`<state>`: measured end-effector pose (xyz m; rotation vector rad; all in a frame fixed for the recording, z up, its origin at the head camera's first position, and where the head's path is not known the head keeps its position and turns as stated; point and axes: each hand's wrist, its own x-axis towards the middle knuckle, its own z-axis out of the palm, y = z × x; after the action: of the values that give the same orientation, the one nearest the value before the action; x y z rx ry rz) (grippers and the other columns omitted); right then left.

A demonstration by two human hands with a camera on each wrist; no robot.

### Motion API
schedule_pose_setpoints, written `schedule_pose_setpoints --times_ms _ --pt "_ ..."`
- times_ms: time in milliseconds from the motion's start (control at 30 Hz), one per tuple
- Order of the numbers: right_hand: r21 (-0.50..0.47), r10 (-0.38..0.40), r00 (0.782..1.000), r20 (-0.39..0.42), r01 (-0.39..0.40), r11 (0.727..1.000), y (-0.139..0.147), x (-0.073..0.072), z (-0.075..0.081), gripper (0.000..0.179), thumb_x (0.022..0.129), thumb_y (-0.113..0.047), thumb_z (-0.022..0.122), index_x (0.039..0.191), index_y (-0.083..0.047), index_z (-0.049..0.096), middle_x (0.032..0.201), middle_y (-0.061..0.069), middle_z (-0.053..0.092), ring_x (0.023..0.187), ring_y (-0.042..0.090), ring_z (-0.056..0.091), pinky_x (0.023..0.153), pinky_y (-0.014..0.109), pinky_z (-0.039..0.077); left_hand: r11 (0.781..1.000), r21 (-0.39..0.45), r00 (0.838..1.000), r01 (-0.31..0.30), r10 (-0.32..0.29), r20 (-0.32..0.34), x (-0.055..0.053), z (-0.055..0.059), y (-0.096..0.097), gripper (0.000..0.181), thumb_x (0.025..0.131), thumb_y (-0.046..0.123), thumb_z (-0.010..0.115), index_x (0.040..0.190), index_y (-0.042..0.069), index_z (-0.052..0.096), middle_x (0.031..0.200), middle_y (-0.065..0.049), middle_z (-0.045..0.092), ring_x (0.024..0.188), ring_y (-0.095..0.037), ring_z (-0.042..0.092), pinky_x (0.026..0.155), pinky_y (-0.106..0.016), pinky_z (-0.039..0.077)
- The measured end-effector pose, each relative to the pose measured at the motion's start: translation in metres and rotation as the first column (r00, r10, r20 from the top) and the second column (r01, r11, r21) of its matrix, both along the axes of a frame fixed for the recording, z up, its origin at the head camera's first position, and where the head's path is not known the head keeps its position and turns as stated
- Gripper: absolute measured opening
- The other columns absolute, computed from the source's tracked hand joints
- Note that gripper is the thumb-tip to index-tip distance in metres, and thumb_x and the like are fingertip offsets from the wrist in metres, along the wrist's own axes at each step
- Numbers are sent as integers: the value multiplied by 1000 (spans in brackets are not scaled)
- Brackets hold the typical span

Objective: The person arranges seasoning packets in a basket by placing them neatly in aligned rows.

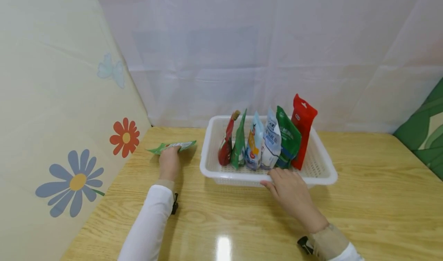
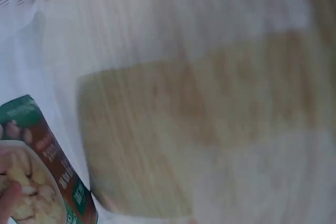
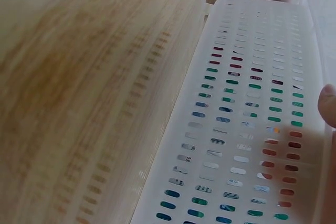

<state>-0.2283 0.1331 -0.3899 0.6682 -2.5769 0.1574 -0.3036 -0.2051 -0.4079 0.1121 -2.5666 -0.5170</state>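
My left hand (image 1: 169, 163) pinches a green snack packet (image 1: 187, 145) on the left side of the table. In the left wrist view this packet (image 2: 55, 174) has a green and brown front with a picture of pale nuts, and a fingertip (image 2: 9, 199) lies over it. To the right stands a white plastic basket (image 1: 228, 175). My right hand (image 1: 290, 190) grips its front rim, thumb outside and fingers over the edge. The right wrist view shows the slotted basket wall (image 3: 247, 103), with the thumb (image 3: 327, 107) at its rim.
Upright in the basket stand a red spouted pouch (image 1: 225, 149), a green packet (image 1: 239, 145), two pale blue-and-white bags (image 1: 254, 145), a dark green bag (image 1: 288, 138) and a tall red packet (image 1: 304, 126). A draped white wall (image 1: 221, 61) rises behind the wooden table (image 1: 373, 184).
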Motion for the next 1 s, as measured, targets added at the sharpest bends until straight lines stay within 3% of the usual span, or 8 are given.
schedule_pose_setpoints --times_ms 133,233,367,433,600,667,833,1000 --pt "2 -3 1000 7 3 1000 0 0 0 27 90 -37 61 83 -12 52 73 1 55 66 19 51 60 28 36 999 22 994 47 -44 -102 4 2 -4 29 86 -14 52 106 -3 69 103 -22 71 95 -38 67 81 -45 56" --pt "3 -7 1000 13 7 1000 0 0 -1 27 90 -37 61 83 -12 52 73 0 55 66 19 51 60 28 36 995 35 975 93 -83 -205 7 3 -7 25 85 -13 56 105 -4 69 98 -22 71 92 -39 66 79 -46 56" --pt "-2 -2 1000 7 2 1000 0 -1 -1 27 90 -37 61 83 -12 52 74 1 56 67 20 53 60 29 37 991 15 922 134 -119 -370 11 7 -8 24 82 -14 58 101 -5 69 93 -22 70 88 -39 64 78 -45 56" --pt "-3 1 1000 1 -1 1000 0 -1 -1 28 90 -37 61 84 -12 53 74 1 56 67 21 53 60 29 37 991 9 900 136 -119 -419 13 9 -8 24 82 -15 58 100 -5 70 93 -22 69 89 -39 64 79 -46 56" --pt "-3 0 1000 -9 0 1000 1 -1 -2 28 90 -38 60 84 -11 53 75 1 57 67 22 55 60 30 38 989 13 877 145 -122 -464 20 15 -6 24 82 -14 59 101 -4 70 92 -23 69 88 -40 65 78 -47 56" --pt "-4 0 1000 -9 0 1000 1 -2 -3 28 90 -38 60 84 -11 54 75 2 58 68 22 55 60 30 38 989 5 861 149 -127 -493 24 16 -5 25 81 -15 60 100 -3 71 92 -22 70 86 -39 65 76 -47 56" --pt "-13 2 1000 -22 -3 1000 1 -2 -4 30 91 -39 59 85 -11 54 76 2 59 69 22 55 61 31 39 985 -13 800 172 -147 -581 35 17 -1 29 77 -19 60 96 -1 72 88 -19 70 81 -36 65 74 -45 55" --pt "-26 8 1000 -26 -9 1000 1 -1 -4 29 91 -39 59 84 -12 54 75 1 59 68 21 55 61 30 38 970 7 739 242 -179 -650 50 25 5 29 77 -20 61 94 0 72 88 -18 71 83 -35 64 74 -45 55"
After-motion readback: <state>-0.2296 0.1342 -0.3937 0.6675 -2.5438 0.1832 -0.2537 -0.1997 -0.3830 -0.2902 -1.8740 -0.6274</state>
